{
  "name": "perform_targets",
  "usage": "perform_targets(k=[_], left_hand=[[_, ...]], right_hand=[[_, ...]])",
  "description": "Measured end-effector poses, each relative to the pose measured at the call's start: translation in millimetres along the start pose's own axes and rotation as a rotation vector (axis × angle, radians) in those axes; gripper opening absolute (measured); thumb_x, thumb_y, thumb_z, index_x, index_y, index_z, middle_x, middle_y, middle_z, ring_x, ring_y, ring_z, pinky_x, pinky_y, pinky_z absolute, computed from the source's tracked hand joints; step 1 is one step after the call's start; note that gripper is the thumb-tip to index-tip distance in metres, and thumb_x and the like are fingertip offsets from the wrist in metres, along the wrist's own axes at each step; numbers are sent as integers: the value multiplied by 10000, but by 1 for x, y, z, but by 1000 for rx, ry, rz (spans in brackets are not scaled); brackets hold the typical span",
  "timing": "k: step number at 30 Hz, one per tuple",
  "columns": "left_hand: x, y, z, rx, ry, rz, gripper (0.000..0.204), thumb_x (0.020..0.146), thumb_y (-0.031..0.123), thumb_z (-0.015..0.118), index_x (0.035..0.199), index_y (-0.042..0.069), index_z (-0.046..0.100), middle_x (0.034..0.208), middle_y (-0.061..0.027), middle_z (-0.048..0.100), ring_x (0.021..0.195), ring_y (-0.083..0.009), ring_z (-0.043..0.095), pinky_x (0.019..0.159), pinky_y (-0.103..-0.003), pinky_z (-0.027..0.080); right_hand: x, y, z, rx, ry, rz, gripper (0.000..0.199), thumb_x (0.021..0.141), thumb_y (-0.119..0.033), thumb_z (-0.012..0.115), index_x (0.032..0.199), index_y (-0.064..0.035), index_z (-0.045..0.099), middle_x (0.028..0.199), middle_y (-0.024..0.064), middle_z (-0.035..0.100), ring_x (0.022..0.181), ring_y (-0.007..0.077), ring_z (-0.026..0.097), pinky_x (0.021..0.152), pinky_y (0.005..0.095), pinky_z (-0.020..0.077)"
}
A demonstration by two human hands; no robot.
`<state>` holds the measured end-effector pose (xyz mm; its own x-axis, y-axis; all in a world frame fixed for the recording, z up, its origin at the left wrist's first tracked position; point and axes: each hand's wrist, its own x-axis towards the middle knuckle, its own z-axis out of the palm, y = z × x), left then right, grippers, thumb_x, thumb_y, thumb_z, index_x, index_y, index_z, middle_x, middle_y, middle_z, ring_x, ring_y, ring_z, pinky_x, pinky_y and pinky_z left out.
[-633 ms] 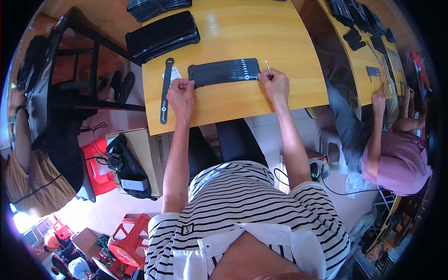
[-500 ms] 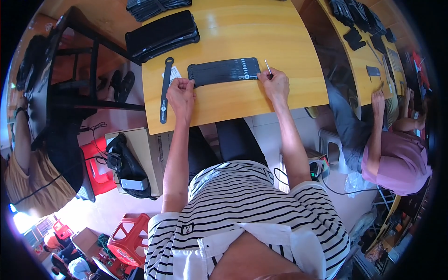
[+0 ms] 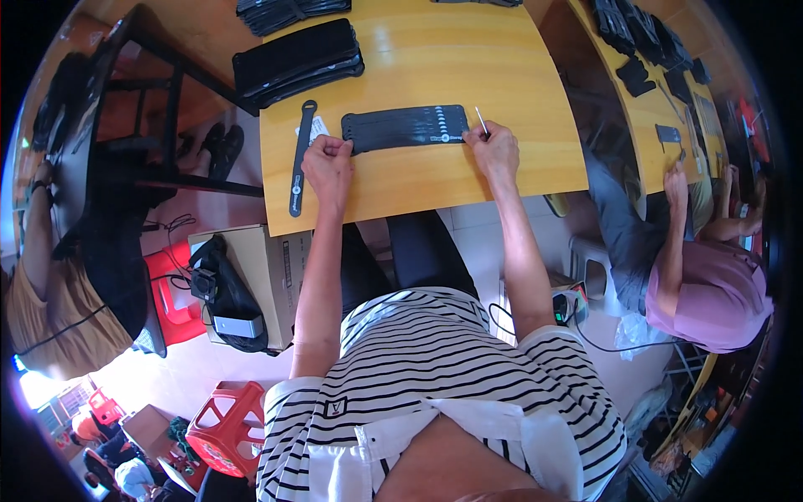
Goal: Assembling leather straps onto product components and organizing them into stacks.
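A fanned row of black straps [image 3: 393, 127], with white print near its right end, lies flat on the yellow table. My left hand [image 3: 329, 174] is closed, its thumb and fingers pinching the row's near left corner. My right hand [image 3: 495, 155] is closed around a thin metal-tipped tool [image 3: 483, 124] that points away from me. Its fingertips also touch the row's right end. Left of my left hand lies a single black strap [image 3: 301, 163] with a holed round end, and a white paper label [image 3: 316, 127] partly shows beside it.
Stacked black straps [image 3: 299, 58] fill the table's far left, with another bundle [image 3: 288, 12] behind. A cardboard box [image 3: 276, 259] and red stool [image 3: 227, 427] stand at left. Co-workers sit on both sides, one in a pink shirt [image 3: 707, 293].
The view has shifted slightly, so the table and straps appear a little further right. Both my hands keep their places at the row's ends.
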<state>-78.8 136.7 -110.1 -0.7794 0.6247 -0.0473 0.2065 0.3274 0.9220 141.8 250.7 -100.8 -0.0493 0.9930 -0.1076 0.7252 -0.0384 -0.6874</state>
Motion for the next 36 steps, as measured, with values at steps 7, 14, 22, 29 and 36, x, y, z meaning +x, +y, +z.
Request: perform_targets(k=[7, 14, 22, 29, 36], left_hand=[[2, -7, 2, -8, 16, 74, 114, 761, 42, 672, 711, -21, 591, 580, -69, 585, 460, -132, 549, 448, -266, 438], [-3, -4, -2, -27, -5, 106, 77, 779, 17, 634, 761, -44, 591, 601, -98, 585, 485, -167, 571, 489, -302, 454], [-29, 3, -3, 222, -28, 307, 267, 836, 105, 586, 1074, -17, 585, 1025, -187, 598, 972, -287, 599, 795, -422, 481], [-45, 0, 32, 777, -306, 791, 746, 856, 440, 520, 1406, 18, 248, 1478, -151, 213, 1374, -276, 186, 1089, -498, 149], [-40, -9, 26, 763, -348, 790, 785, 848, 504, 504, 1402, 6, 256, 1479, -152, 217, 1376, -263, 193, 1096, -487, 148]], right_hand=[[5, 5, 1, 30, -27, 22, 184, 738, -236, 695, 745, -62, 637, 667, 101, 633, 663, 280, 614, 618, 400, 474], [9, 14, 6, 29, 4, -13, 175, 730, -224, 694, 737, -59, 635, 668, 98, 634, 647, 268, 611, 617, 385, 473], [7, 23, -3, 201, 31, -137, 240, 709, -255, 729, 770, -52, 616, 643, 76, 615, 639, 219, 609, 593, 361, 460], [4, -1, 2, -45, 6, -169, 366, 685, -297, 766, 893, -70, 567, 705, 74, 613, 707, 244, 614, 612, 388, 465], [4, -3, 6, -120, 39, -169, 416, 669, -341, 775, 920, -82, 569, 767, 92, 632, 763, 269, 620, 645, 404, 474]])
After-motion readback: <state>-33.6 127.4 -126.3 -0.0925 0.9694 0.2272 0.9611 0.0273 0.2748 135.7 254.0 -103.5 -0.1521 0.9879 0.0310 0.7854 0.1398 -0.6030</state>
